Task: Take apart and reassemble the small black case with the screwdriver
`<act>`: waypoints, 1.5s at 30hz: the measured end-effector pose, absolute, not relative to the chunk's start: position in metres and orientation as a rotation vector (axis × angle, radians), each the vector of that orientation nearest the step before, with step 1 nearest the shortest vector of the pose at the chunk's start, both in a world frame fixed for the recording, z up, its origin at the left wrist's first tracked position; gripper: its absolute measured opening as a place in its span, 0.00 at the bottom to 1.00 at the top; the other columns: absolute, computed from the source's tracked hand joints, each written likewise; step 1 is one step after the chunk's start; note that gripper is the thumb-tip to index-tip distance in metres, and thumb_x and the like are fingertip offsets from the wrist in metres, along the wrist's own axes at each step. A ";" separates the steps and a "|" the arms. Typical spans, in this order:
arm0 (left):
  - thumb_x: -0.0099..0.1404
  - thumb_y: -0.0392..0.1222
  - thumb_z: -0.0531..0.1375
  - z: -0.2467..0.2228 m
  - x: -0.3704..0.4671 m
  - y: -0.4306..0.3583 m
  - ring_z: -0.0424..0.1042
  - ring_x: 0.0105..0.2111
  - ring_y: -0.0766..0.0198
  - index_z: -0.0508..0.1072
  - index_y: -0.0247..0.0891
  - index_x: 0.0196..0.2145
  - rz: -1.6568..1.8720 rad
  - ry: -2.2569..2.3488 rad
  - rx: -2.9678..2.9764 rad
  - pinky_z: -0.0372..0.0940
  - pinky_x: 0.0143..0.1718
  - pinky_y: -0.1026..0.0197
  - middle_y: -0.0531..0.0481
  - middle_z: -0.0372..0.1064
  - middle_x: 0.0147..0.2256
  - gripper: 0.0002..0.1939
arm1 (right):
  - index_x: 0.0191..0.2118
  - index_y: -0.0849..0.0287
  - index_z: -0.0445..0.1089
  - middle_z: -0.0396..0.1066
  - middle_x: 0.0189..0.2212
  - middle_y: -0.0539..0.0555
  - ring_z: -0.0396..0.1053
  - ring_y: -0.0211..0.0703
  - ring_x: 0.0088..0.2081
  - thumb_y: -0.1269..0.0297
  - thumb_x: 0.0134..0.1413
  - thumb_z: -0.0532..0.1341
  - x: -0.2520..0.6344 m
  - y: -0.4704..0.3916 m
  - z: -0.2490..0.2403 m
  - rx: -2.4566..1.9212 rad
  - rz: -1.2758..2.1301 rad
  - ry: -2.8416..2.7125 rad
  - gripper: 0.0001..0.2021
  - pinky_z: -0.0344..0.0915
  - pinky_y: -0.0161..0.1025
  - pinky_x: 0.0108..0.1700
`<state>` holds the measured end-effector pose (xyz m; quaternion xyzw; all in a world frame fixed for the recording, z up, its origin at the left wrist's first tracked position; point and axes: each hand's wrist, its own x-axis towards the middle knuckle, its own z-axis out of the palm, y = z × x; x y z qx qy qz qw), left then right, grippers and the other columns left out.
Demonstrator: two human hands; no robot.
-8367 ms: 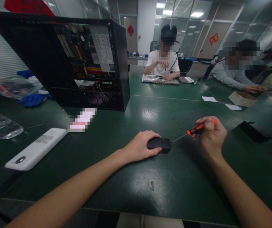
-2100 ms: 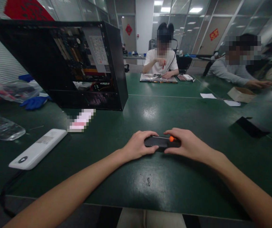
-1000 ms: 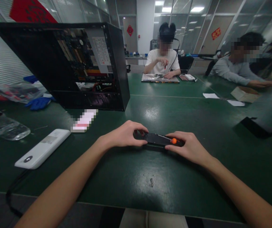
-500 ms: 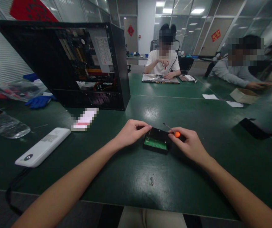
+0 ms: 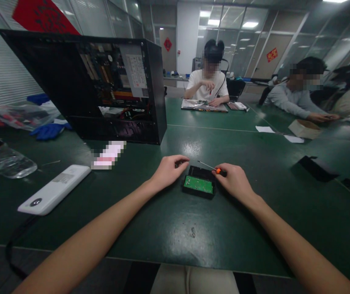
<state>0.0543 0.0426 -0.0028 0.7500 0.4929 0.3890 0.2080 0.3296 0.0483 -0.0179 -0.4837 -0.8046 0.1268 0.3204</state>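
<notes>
A small black case lies on the table with a green circuit board exposed in it. Its black cover is laid back along the far side. My left hand hovers just left of the cover, fingers curved and thumb apart, with nothing visible between them. In my right hand is a screwdriver with an orange and black handle, its thin shaft pointing up and left. The right fingertips are close to the cover's right edge; whether they touch it I cannot tell.
An open computer case stands at the back left. A white power bank, a water bottle and a blue glove lie at left. A black part lies at right. Two people work across the green table.
The black cover has tipped back from over the board, which now shows fully. My left fingers have come off it. My right hand has shifted slightly left with the screwdriver.
</notes>
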 end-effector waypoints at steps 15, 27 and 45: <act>0.75 0.46 0.57 0.025 0.077 0.006 0.76 0.37 0.59 0.79 0.35 0.30 1.330 0.914 1.972 0.70 0.44 0.59 0.46 0.78 0.34 0.19 | 0.70 0.52 0.64 0.76 0.50 0.59 0.75 0.49 0.49 0.64 0.72 0.56 0.259 -0.004 0.013 -0.769 0.374 -2.042 0.24 0.74 0.48 0.53; 0.74 0.46 0.54 0.011 0.039 0.046 0.75 0.25 0.58 0.83 0.34 0.32 0.744 1.744 2.130 0.64 0.29 0.61 0.46 0.76 0.24 0.21 | 0.67 0.56 0.65 0.70 0.60 0.64 0.70 0.59 0.57 0.55 0.64 0.65 0.291 -0.006 -0.001 -0.947 0.218 -2.505 0.28 0.70 0.60 0.59; 0.69 0.44 0.62 -0.004 0.036 0.045 0.79 0.37 0.49 0.77 0.37 0.45 0.521 1.911 2.293 0.68 0.37 0.56 0.41 0.78 0.35 0.11 | 0.61 0.52 0.69 0.78 0.52 0.62 0.78 0.63 0.47 0.40 0.58 0.65 0.460 -0.008 0.005 -1.591 0.013 -1.960 0.31 0.73 0.57 0.48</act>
